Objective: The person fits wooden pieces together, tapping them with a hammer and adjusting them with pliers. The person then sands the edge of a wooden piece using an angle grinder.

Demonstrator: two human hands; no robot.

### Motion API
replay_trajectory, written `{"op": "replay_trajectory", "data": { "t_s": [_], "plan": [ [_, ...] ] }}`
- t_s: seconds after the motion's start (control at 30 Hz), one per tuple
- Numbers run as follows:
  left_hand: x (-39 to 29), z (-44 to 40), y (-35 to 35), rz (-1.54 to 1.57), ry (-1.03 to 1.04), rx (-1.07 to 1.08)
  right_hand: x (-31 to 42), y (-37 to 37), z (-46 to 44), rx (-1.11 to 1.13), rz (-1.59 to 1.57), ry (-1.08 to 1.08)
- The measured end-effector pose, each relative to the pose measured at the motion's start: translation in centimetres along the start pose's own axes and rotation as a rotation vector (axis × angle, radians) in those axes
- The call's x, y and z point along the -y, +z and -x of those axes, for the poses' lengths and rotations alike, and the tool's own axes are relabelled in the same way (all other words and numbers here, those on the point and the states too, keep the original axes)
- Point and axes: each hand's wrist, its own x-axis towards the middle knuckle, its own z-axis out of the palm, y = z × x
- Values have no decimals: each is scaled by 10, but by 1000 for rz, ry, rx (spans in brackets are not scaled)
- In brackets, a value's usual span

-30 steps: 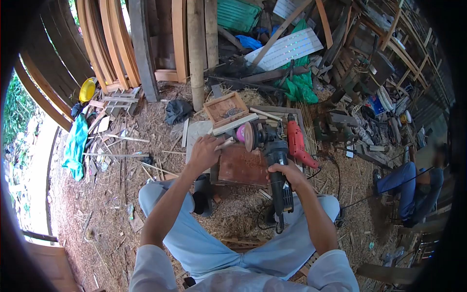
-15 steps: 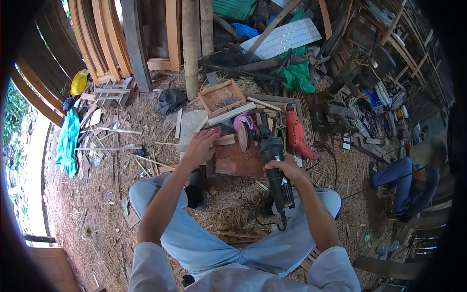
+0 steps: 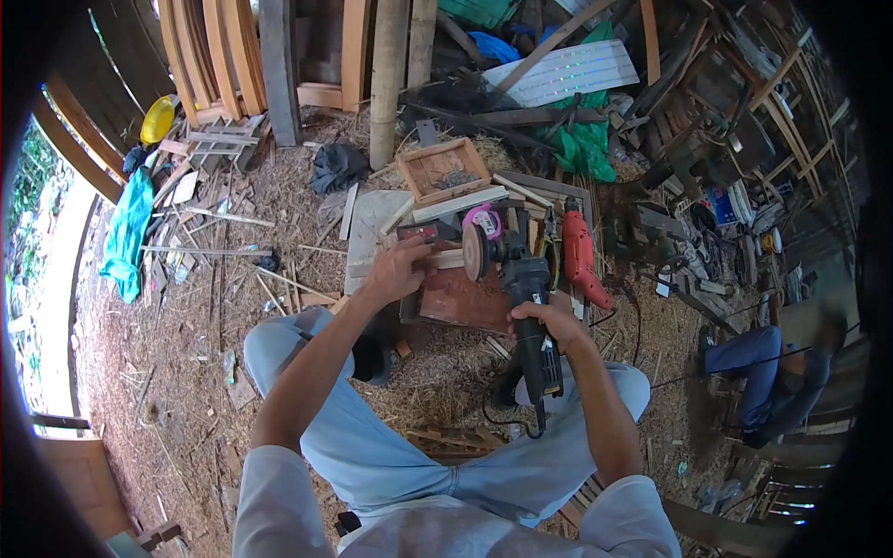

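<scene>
In my right hand (image 3: pixel 553 322) is a black angle grinder (image 3: pixel 528 277), its body gripped from behind and its cord end toward my lap. The round sanding disc (image 3: pixel 475 253) at its front stands nearly on edge. My left hand (image 3: pixel 400 270) is closed on a short pale wood piece (image 3: pixel 449 259), whose right end meets the disc or lies right beside it. Below these is a reddish-brown wooden board (image 3: pixel 462 299). Just behind the disc rests a pink ring-shaped roll (image 3: pixel 484 219). A red power drill (image 3: pixel 580 253) lies to the right of the grinder.
Beyond the work spot sits a wooden tray (image 3: pixel 443 173) with small metal bits in it. Wood scraps and shavings cover the ground. A bamboo post (image 3: pixel 386 93) rises behind. At right sits another person (image 3: pixel 758 372). A power cord (image 3: pixel 638 325) runs by the drill.
The whole view has shifted slightly, moving the scene to the right. Both hands keep their holds; the wood piece and disc stay close together.
</scene>
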Motion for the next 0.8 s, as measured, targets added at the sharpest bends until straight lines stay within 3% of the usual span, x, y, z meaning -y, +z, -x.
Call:
{"op": "replay_trajectory", "data": {
  "t_s": [0.4, 0.8],
  "plan": [
    [9, 2, 8, 29, 58, -76, -3, -2, -1, -32, -3, -55],
    [2, 1, 1, -2, 28, -17, -2, 1, 0, -33, -10, -37]
  ]
}}
